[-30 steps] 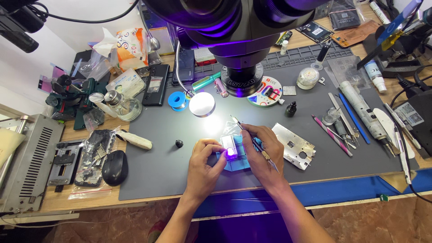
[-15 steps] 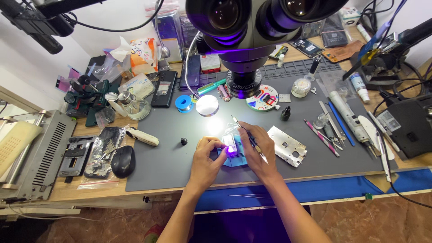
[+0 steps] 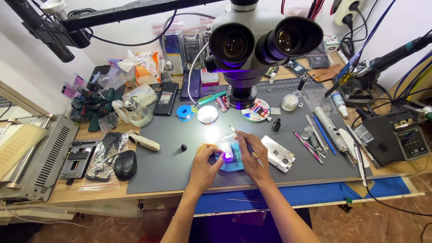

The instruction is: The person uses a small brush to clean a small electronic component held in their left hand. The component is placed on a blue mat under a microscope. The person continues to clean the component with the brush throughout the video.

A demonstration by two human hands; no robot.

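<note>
The small circuit board (image 3: 228, 155), lit at lower centre, looks thin, light and fragile, so the left hand (image 3: 204, 164) pinches its edge while the right hand (image 3: 252, 157) is closed around fine tweezers (image 3: 243, 144).

On the grey mat (image 3: 180, 166) covering the worktop (image 3: 67, 191), the left hand (image 3: 204, 163) pinches a small part glowing violet (image 3: 228, 155) over a blue holder (image 3: 234, 164), while the right hand (image 3: 251, 155) keeps a grip on thin tweezers (image 3: 243, 143) angled toward it. A stereo microscope (image 3: 256, 42) hangs above. A metal phone frame (image 3: 278, 154) lies just right of the hands; a black mouse (image 3: 125, 164) sits well to the left.
</note>
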